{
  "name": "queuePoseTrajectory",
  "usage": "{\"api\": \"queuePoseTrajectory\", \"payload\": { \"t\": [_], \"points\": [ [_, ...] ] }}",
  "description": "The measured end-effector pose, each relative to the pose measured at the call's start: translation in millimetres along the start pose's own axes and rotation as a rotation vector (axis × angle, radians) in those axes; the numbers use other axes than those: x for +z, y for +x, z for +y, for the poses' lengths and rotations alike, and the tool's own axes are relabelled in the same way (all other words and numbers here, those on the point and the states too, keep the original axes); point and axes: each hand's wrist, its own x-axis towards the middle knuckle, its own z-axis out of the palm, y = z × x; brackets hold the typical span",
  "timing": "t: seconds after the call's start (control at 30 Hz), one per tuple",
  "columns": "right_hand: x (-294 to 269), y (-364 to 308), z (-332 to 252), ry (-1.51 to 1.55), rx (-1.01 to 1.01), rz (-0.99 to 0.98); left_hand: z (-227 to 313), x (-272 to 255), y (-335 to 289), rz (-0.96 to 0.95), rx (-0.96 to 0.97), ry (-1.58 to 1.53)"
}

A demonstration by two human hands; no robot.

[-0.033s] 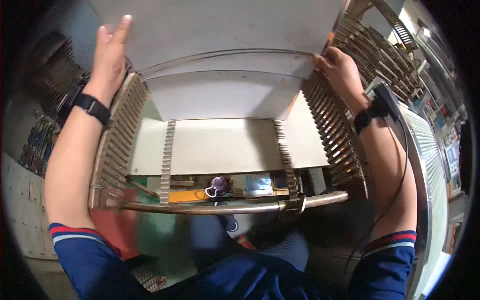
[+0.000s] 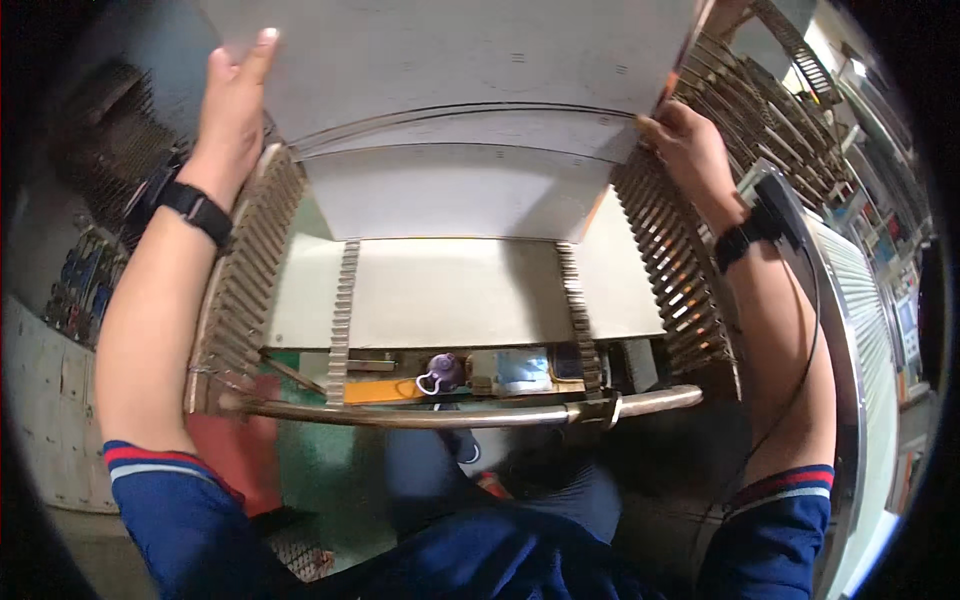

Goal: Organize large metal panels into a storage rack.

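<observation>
A large flat grey panel (image 2: 450, 60) stands upright in a slotted metal rack (image 2: 245, 255), between its left and right combs. Against the panel's left edge rests my left hand (image 2: 232, 115), with the thumb and a finger stretched upward and apart; its other fingers are hidden. My right hand (image 2: 688, 140) has its fingers bent round the panel's right edge, just above the right comb (image 2: 672, 255). Thin dark edges cross below the grey face, and a paler panel surface (image 2: 440, 190) shows under them. Both wrists wear black bands.
A metal bar (image 2: 480, 411) runs across the rack's near side. Beyond it lie a purple bottle (image 2: 445, 372) with a white loop, an orange strip (image 2: 382, 390) and a blue-white packet (image 2: 523, 370). Another slotted rack (image 2: 750, 110) stands far right; a ribbed pale stack (image 2: 865, 310) is nearer.
The view has shifted slightly, so the rack and both hands sit a little farther right in it. Faint marks show on the panel's face. Each hand keeps its place at the panel's edge.
</observation>
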Motion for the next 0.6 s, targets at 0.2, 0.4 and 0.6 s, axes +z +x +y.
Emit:
{"api": "queuePoseTrajectory", "payload": {
  "t": [0.2, 0.4, 0.6],
  "points": [
    [-11.9, -0.9, -1.8, -0.073, -0.092, 0.217, 7.9, 11.0, -18.3, -0.047, -0.087, -0.095],
    [-14.4, -7.7, -4.8, 0.005, -0.072, 0.092, 8.7, -2.3, -13.6, -0.065, -0.049, -0.105],
    [-17.6, -6.1, 8.2, 0.049, -0.142, 0.016, 9.5, -1.5, -8.3, -0.057, -0.041, -0.078]
  ]
}}
